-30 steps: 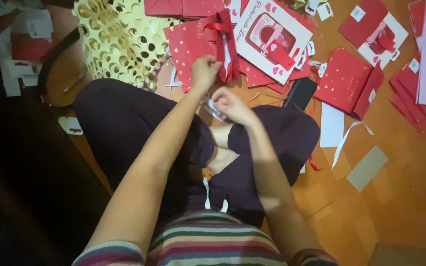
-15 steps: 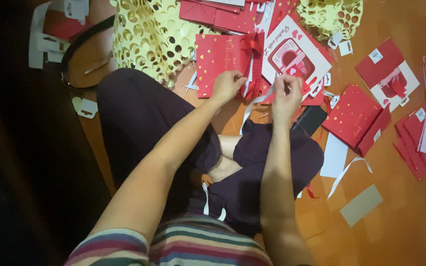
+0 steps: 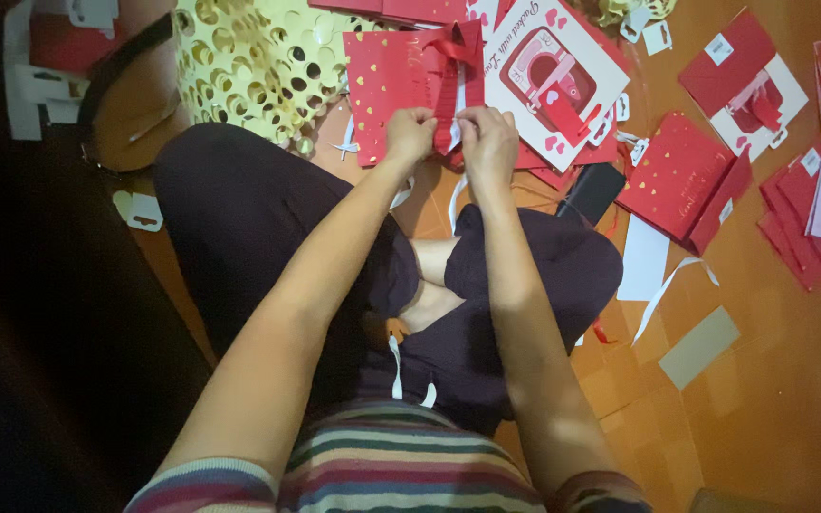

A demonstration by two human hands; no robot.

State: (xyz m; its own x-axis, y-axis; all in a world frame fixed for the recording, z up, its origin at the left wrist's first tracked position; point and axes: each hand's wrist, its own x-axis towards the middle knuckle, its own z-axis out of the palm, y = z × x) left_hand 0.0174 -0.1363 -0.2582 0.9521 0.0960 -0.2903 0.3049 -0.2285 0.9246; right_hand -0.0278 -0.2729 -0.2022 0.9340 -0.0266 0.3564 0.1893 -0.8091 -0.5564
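While seated on the floor: a person works a red gift bag.
Left hand: fingers pinching the bag's edge.
Right hand: fingers pinching beside the red ribbon.
Progress: ribbon seemingly on; finished bags lie nearby.

Single view only; no second view is available for overlap. The scene is seen from a head-worn camera, aimed steeply downward over the wearer's own body. The striped shirt hem is cut by the near edge of the frame; the crossed legs in dark shorts fill the centre. Both forearms are seen reaching away from the lens toward the far edge. The orange floor is taken in at close, arm's-reach range, mostly to the right and far side. The left side is lost in shadow.
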